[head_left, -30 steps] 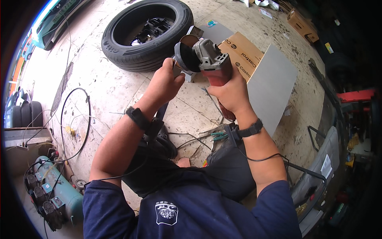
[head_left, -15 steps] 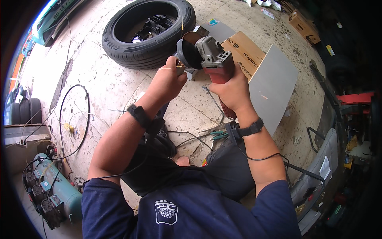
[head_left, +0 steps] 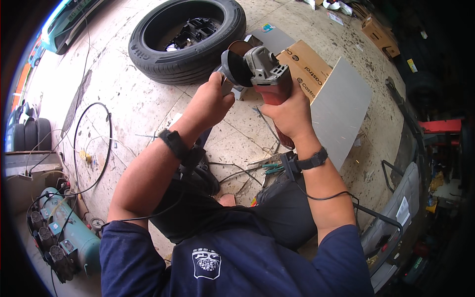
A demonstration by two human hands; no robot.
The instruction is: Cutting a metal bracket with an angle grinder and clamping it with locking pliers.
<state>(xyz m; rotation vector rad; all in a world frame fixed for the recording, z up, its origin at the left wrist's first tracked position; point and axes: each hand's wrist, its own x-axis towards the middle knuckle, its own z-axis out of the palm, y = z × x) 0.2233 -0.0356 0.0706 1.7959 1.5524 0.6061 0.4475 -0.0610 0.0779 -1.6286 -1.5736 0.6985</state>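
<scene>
My right hand (head_left: 291, 115) is wrapped round the red body of an angle grinder (head_left: 269, 74) with a grey metal gear head. A dark round guard (head_left: 234, 68) and a brownish disc (head_left: 240, 47) sit at its left end. My left hand (head_left: 214, 103) is closed on a small grey metal piece (head_left: 227, 87) close beside the guard. Fingers hide most of this piece, and I cannot tell whether it touches the disc. Faint sparks show over the grey board at the right.
A tyre (head_left: 185, 69) with black parts inside it lies ahead. Right of the grinder are a cardboard box (head_left: 308, 67) and a grey board (head_left: 341, 106). Green-handled pliers (head_left: 272, 168) and cables lie between my legs. A teal air compressor (head_left: 74, 230) stands at left.
Both hands and the grinder stay almost in place. The bright sparks by my left hand are gone, and small ones now show at the right. The view has shifted slightly.
</scene>
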